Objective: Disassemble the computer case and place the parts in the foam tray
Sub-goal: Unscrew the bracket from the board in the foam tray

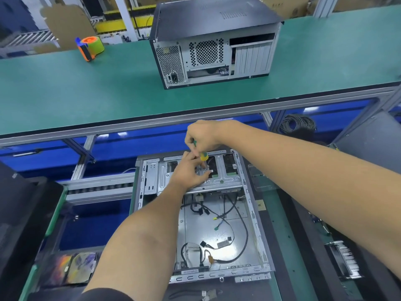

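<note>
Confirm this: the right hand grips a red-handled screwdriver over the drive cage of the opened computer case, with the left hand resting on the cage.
One thing is wrong: in the head view, the screwdriver in the right hand has a yellow-and-green handle, not red. The rest holds: left hand on the grey metal drive cage of the opened computer case.

Open computer case [217, 224] lies flat in front, loose cables [227, 213] inside it. Both hands sit over the drive cage [195, 174] at its far end: right hand [204, 135] above with a screwdriver [202, 155], left hand [188, 170] just below. Behind, up on the shelf [86, 88], a second case [212, 44], with a tape dispenser [90, 47] to its left.
</note>
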Tool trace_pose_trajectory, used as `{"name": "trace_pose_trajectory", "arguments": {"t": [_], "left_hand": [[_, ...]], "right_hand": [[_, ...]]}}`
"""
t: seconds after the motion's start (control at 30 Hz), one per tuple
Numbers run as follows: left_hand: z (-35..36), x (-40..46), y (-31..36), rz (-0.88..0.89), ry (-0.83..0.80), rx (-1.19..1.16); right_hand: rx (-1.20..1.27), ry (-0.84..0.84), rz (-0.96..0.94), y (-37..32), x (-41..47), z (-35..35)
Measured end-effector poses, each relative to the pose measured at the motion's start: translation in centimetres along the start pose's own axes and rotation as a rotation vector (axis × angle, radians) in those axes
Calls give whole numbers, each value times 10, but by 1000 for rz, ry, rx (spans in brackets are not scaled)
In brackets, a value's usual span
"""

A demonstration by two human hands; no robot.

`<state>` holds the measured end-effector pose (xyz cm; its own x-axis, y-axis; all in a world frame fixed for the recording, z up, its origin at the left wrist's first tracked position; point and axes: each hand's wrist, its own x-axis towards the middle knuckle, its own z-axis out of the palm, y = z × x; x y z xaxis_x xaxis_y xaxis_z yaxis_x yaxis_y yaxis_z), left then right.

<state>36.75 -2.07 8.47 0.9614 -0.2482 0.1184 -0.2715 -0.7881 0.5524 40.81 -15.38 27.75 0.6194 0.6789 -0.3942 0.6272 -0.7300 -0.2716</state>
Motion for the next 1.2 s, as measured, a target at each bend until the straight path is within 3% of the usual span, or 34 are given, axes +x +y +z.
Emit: {"name": "trace_pose_trajectory", "arguments": {"t": [0.13, 0.27, 0.5, 0.6, 0.7, 0.83, 0.97, 1.1, 1.2], "left_hand": [[-1, -2, 1, 35, 32, -31], [-1, -3, 3, 55, 36, -59], [0, -3, 3, 58, 39, -39], [-1, -2, 3, 61, 44, -27], [-1, -2, 3, 62, 39, -20], [0, -2, 4, 60, 29, -17], [-1, -2, 4, 40, 14, -2], [0, -1, 3, 15, 9, 2], [-1, -1, 3, 0, -6, -11]], "right_hand": [[-38, -40, 81, 10, 0, -1], [-294, 88, 177, 25, -1, 1], [65, 82, -20, 39, -11, 11], [117, 82, -23, 38, -9, 15], [77, 112, -40, 37, -9, 14], [-292, 84, 73, 35, -9, 9], [-214, 121, -43, 32, -5, 7], [54, 114, -39, 24, -4, 17], [-125, 180, 53, 21, 2, 16]]}}
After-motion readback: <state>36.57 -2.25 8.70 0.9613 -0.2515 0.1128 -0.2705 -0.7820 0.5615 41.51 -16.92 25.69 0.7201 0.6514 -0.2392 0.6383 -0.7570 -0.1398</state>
